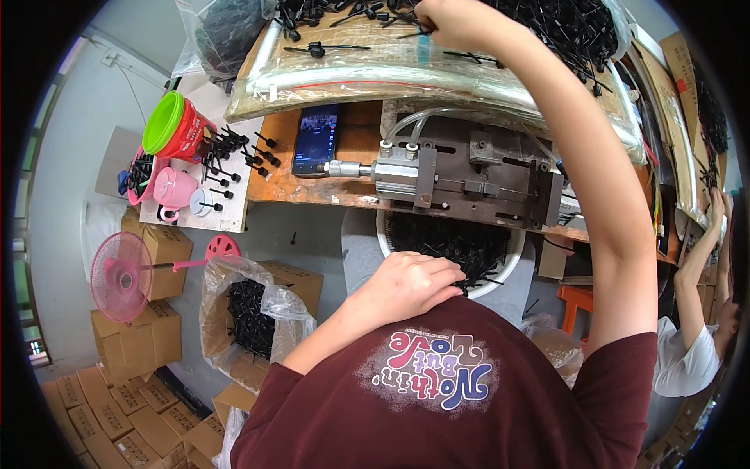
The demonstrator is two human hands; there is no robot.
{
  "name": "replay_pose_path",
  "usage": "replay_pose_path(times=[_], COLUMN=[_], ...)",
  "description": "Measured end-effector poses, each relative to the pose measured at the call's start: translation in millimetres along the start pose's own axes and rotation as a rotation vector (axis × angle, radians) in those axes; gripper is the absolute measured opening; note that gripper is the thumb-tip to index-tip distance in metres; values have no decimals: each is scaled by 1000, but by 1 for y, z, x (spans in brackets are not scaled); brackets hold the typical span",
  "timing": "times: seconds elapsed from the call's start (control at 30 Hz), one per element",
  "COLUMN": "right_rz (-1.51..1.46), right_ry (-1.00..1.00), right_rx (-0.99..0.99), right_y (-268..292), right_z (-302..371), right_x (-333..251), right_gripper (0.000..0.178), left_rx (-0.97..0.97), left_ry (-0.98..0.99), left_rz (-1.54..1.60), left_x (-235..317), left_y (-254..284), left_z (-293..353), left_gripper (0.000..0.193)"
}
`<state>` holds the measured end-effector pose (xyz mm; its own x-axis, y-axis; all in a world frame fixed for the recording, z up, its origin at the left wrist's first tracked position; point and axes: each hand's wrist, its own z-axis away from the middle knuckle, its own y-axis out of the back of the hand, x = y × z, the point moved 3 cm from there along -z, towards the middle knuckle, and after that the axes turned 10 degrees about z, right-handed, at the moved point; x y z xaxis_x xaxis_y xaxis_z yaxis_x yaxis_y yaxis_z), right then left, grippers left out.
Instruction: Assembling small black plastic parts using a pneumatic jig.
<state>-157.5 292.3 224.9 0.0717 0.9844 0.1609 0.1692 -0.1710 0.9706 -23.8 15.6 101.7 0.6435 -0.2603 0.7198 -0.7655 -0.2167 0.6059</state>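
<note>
My right hand point(459, 25) reaches far forward over the cardboard-lined tray point(375, 59), its fingers closed at a small black plastic part with a thin stem point(409, 34); the fingertips are partly hidden. My left hand point(414, 283) rests palm down at the near side of a white round basket point(514, 262) on my lap, fingers stretched out and nothing visible in them. Many black stemmed parts point(445, 238) fill that basket. Between the hands, a metal clamping fixture with a pneumatic cylinder point(397, 173) sits on the bench, a slim rod lying along its middle.
A phone point(316, 141) lies left of the fixture. Further left stand a red-green bucket point(173, 129), pink mug point(173, 189) and loose black parts point(226, 152). A pink fan point(123, 275), a lined carton of parts point(250, 316) and boxes are below. Another person's arm point(699, 250) is at right.
</note>
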Motion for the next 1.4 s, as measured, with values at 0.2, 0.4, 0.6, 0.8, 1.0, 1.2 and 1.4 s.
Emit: replay_pose_path(times=[0.2, 0.4, 0.6, 0.8, 1.0, 1.2, 1.4], right_rz=[-137, -684, -1688, -1986, -2206, -2246, -2201], right_ry=[-104, -618, -527, -433, -556, -679, -708], right_rx=[432, 623, 734, 809, 795, 784, 828], right_y=[34, 22, -42, -16, -21, -32, -38], right_z=[30, 70, 98, 138, 185, 209, 219], right_x=[22, 47, 72, -2, -69, -99, -106], right_gripper=[14, 16, 17, 14, 18, 20, 19], left_rx=[36, 308, 483, 733, 816, 776, 817], left_ry=[-14, -107, -226, -190, -204, -225, -261], left_rz=[-12, -24, 144, 104, -10, -108, -107], left_x=[3, 20, 44, 29, 17, 13, 14], left_y=[5, 27, 25, 39, 22, 21, 20], left_z=[-4, -32, -76, -97, -93, -94, -91], left_gripper=[18, 20, 27, 35, 47, 44, 46])
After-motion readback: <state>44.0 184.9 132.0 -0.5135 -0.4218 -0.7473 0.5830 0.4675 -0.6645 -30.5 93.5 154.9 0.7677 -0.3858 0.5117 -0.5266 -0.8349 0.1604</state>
